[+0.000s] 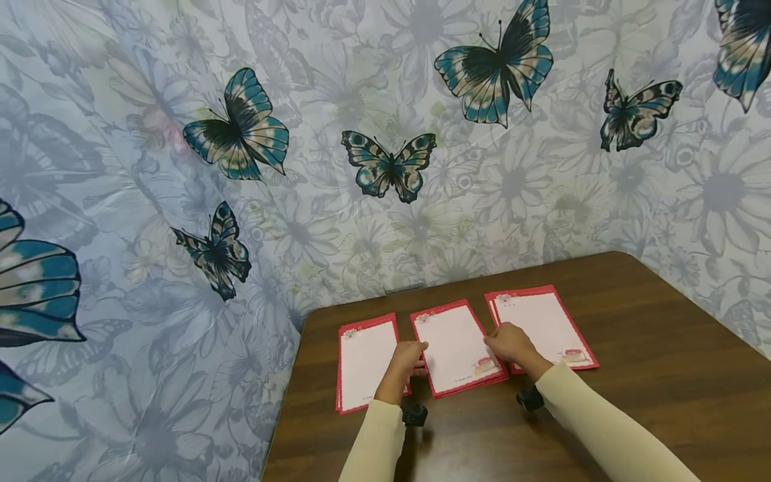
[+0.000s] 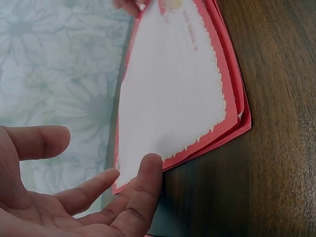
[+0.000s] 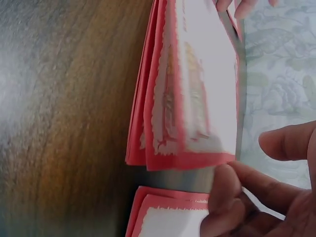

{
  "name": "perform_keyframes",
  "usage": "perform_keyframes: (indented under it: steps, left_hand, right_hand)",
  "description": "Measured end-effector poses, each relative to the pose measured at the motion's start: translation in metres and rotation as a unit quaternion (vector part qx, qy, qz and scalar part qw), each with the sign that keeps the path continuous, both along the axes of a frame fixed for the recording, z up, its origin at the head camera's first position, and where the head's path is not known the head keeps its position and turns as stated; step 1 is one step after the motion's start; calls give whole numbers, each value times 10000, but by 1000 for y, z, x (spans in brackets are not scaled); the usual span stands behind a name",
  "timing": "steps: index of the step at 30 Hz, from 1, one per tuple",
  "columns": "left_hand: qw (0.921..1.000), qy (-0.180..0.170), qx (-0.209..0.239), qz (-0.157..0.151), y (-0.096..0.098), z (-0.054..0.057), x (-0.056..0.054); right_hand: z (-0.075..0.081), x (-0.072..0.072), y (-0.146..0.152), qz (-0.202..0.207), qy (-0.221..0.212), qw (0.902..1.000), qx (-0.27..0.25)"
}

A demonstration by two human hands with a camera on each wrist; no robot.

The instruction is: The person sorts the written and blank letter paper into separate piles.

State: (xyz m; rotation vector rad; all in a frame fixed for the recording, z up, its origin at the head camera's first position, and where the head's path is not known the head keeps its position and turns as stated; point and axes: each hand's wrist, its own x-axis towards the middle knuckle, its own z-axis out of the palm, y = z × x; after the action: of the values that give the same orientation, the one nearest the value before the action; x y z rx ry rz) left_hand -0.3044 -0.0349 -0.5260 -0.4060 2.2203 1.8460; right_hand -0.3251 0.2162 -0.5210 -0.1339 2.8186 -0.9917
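In the head view, a middle stack of red-bordered white paper sheets (image 1: 452,341) lies between my hands. My left hand (image 1: 406,361) is at its left edge; in the left wrist view, extended fingers (image 2: 148,185) touch the edge, with the thumb apart. My right hand (image 1: 512,345) is at the opposite edge. Seen in the right wrist view, its fingers (image 3: 224,180) are slightly bent by the edge and the thumb stands away. Several sheets there are fanned slightly apart, the top one lifted along one side.
A left stack of similar sheets (image 1: 364,361) and a right stack (image 1: 536,321) flank the middle one on the brown wooden table (image 1: 482,435). Behind the table's back edge hangs a butterfly-and-flower wall covering (image 1: 385,248). Each wrist wears a black device (image 1: 414,415).
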Motion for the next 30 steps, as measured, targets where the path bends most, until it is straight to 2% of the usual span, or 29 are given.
perform_keyframes:
  steps: [6, 11, 15, 18, 24, 30]
  left_hand:
    - [9999, 12, -48, 127, -2, 0, 2]
    - [9998, -1, -110, 134, -2, 1, 5]
    - [9999, 7, -94, 111, -2, 1, 6]
    - [10000, -19, -23, 91, -2, 1, 5]
    - [9998, -121, 110, 109, -5, 1, 5]
    - [9995, -40, 304, 114, -9, 0, 7]
  right_hand:
    - [-1, 2, -2, -376, 469, 9958, -689]
    - [-7, 2, -1, -646, 74, 9906, -1204]
    - [-10, -1, -1, -717, -243, 9890, -1267]
    - [-10, -1, -1, -746, -275, 9893, -1221]
    - [-7, 0, -3, -672, -138, 9919, -1073]
    - [-7, 1, -6, -607, 68, 9934, -975]
